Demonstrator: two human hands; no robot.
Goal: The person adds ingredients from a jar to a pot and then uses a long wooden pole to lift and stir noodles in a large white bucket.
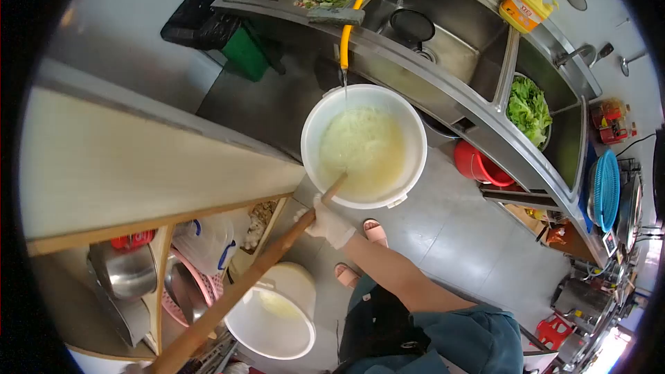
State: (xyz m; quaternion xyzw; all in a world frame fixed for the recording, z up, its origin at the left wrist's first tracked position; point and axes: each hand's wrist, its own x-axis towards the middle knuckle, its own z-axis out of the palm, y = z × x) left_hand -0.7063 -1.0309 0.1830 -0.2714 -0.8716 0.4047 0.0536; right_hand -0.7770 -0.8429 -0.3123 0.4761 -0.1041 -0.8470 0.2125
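Observation:
My right hand (328, 225), in a whitish glove, is closed around a long wooden pole (270, 253). The pole's far end dips into cloudy yellowish liquid (364, 156) in a big white bucket (417, 135). At the bottom left edge, a sliver of my left hand (136, 368) shows wrapped at the pole's near end; most of it is cut off. Water runs into the bucket from a yellow hose (345, 45) hanging over the sink edge. Below the pole stands a second white bucket (305, 332), with some pale yellow material inside.
A steel sink (450, 48) curves along the far side, with leafy greens (528, 111) in its right basin. Beneath it stands a red bucket (478, 164). On the left are a green bin (246, 52) and a wooden shelf (166, 235) with pots. My sandalled feet (375, 232) are close to the bucket.

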